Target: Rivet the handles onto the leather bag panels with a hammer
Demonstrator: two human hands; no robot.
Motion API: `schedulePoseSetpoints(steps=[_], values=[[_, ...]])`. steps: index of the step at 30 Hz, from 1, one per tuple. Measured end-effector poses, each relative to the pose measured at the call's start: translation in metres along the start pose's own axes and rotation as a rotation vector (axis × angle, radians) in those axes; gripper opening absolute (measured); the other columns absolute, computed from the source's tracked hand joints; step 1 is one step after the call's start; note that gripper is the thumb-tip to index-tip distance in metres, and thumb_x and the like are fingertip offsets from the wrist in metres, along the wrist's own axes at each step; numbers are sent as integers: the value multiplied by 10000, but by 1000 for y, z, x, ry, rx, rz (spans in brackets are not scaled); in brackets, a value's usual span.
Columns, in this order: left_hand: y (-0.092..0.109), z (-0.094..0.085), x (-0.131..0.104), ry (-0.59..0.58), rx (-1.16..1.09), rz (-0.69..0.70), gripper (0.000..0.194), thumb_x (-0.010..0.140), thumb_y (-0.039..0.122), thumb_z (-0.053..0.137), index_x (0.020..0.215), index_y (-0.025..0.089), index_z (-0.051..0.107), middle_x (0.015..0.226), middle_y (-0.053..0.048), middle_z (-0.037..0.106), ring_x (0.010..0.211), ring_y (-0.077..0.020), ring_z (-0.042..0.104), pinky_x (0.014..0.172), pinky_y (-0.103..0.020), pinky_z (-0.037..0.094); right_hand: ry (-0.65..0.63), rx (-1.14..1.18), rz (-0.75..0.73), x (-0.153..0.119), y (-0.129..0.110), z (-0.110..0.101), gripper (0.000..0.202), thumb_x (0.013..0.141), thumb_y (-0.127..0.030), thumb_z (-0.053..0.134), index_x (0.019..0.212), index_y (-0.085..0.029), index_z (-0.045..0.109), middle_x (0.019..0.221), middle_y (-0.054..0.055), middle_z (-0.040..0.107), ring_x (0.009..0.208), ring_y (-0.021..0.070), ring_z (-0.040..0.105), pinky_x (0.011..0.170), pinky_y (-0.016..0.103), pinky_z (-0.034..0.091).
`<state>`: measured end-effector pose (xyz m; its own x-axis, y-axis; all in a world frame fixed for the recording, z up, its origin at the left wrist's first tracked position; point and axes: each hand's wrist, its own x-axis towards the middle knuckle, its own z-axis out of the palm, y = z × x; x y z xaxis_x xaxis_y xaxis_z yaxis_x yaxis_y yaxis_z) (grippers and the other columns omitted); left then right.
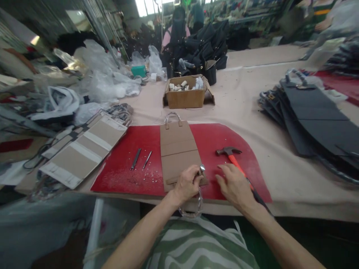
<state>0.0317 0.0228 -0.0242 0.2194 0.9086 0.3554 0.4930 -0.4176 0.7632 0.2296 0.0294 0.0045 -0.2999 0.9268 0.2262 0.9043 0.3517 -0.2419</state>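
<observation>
A tan bag panel lies lengthwise on a red mat, with a plastic-wrapped handle at its far end. A second wrapped handle hangs over the table's front edge. At the panel's near right corner my left hand is closed in a pinch on a small shiny metal piece, whose exact kind I cannot make out. My right hand is open over the mat, fingers apart and holding nothing. Just beside it lies a claw hammer with an orange and black grip, partly hidden by the hand.
Two thin metal tools and small scattered bits lie left of the panel. Stacked tan panels stand at left, dark bag panels at right. Behind the mat is a cardboard box of small parts. Black bags and a person are farther back.
</observation>
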Motion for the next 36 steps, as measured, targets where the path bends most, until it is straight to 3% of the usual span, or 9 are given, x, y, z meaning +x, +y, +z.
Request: schedulePoseSetpoints(steps=[4,8,12,16,20,25,28,31,36], values=[[1,0,0,29,-107,-93,141,868,143,522,965,188,614,965,-63,665,909,-179,621,855,-305,493,-132,40,-37,-4,-37,18,233,924,-242,497,1129,-199,600,1079,106,583,927,245,494,761,336,356],[-8,-26,9,246,-276,-366,200,916,301,503,948,166,647,923,-57,705,848,-158,655,790,-274,510,-153,-6,-10,-9,-43,22,263,929,-263,517,1171,-200,599,1142,111,574,959,258,476,780,356,344],[-32,-101,23,320,-47,-474,323,892,427,509,819,148,653,761,-34,690,725,-152,637,681,-246,479,-140,-10,-26,-10,-36,22,286,929,-272,531,1193,-185,601,1164,116,576,966,263,486,788,364,359],[-58,-185,26,150,634,-734,355,854,429,504,704,148,661,669,-52,668,677,-183,623,612,-257,420,-78,-26,-47,-10,-33,29,291,923,-243,530,1195,-175,607,1164,118,583,958,266,499,767,364,372],[-80,-223,13,-54,981,-984,337,833,378,502,813,121,718,855,-176,726,861,-288,680,689,-313,450,-46,-25,-53,-9,-33,34,280,923,-231,528,1181,-170,619,1143,110,594,935,263,509,745,368,382],[-87,-220,-7,-84,1038,-1040,409,860,359,470,948,35,703,991,-287,681,977,-397,652,772,-424,476,-93,-6,-43,-7,-34,29,282,915,-241,555,1181,-167,616,1132,117,584,946,267,499,755,378,388],[-73,-204,-15,2,1119,-857,386,908,347,432,1040,71,667,1047,-234,658,997,-359,637,808,-428,478,-152,39,-36,-2,-35,25,250,909,-248,570,1142,-173,623,1121,110,575,933,255,489,751,366,383],[-51,-169,-24,-9,913,-544,283,934,333,452,990,150,662,1008,-128,657,930,-252,636,811,-351,484,-177,54,-63,6,-36,22,232,895,-212,579,1120,-187,626,1163,110,560,949,253,475,757,357,363],[-16,-100,-36,-302,635,-187,133,916,287,545,940,187,630,946,-60,612,875,-204,567,777,-320,471,-272,78,-287,25,-38,21,177,916,-164,534,1042,-211,648,1057,79,599,923,235,465,735,340,311]])
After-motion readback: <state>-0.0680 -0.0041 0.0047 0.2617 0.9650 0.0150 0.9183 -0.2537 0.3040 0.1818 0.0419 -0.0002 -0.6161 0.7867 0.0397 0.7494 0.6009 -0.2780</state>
